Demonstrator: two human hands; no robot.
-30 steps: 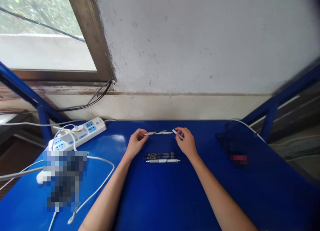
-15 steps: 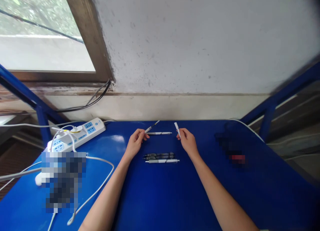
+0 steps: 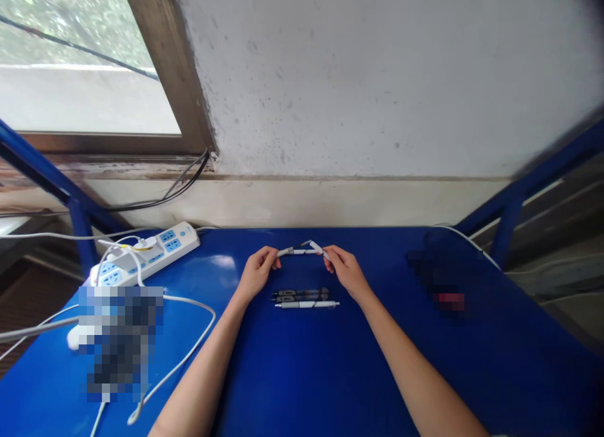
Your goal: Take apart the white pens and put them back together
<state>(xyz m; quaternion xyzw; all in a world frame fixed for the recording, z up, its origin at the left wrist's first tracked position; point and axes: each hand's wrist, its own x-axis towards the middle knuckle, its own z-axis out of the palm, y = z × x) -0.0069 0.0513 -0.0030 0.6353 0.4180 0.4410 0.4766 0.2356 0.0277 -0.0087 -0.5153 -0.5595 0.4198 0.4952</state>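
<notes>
My left hand (image 3: 258, 272) pinches the grip section of a pen (image 3: 285, 252), with its thin refill sticking out to the right. In the fingertips of my right hand (image 3: 348, 270) is a white pen barrel (image 3: 316, 246), tilted up to the left. The refill's tip is close to the barrel's upper end; whether they touch I cannot tell. Just behind them a white pen (image 3: 304, 252) lies on the blue table, partly covered. Nearer to me, two black pens (image 3: 302, 293) and another white pen (image 3: 311, 305) lie side by side.
On the left of the blue table (image 3: 302, 374) are a white power strip (image 3: 177, 238), a looping white cable (image 3: 213, 311) and a blurred-out dark object (image 3: 120, 349). Another blurred dark object with a red patch (image 3: 448, 300) lies to the right. A wall (image 3: 353, 109) rises behind.
My right hand has moved left, bringing the barrel close to the refill. In my left hand, the pen's grip section and refill have tipped down to a flatter angle.
</notes>
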